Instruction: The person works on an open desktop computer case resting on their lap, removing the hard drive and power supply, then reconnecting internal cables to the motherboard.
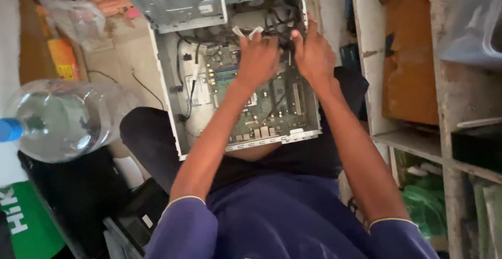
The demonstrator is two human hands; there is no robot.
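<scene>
An open desktop computer case (168, 102) rests on my lap, its green motherboard (272, 110) exposed. Both hands reach into its far end among black cables (277, 23). My left hand (257, 60) is curled over the board near white cable connectors (246, 32), the fingers hidden underneath. My right hand (312, 55) sits beside it, fingers pressed into the cable bundle. Whether either hand grips a cable cannot be made out. A grey metal drive cage (172, 0) is folded up at the case's far left.
A clear plastic water bottle (63, 117) with a blue cap lies at the left above a green box (29, 222). Wooden shelving (434, 144) with clutter stands at the right. Plastic bags (78, 15) and an orange packet lie on the floor at the upper left.
</scene>
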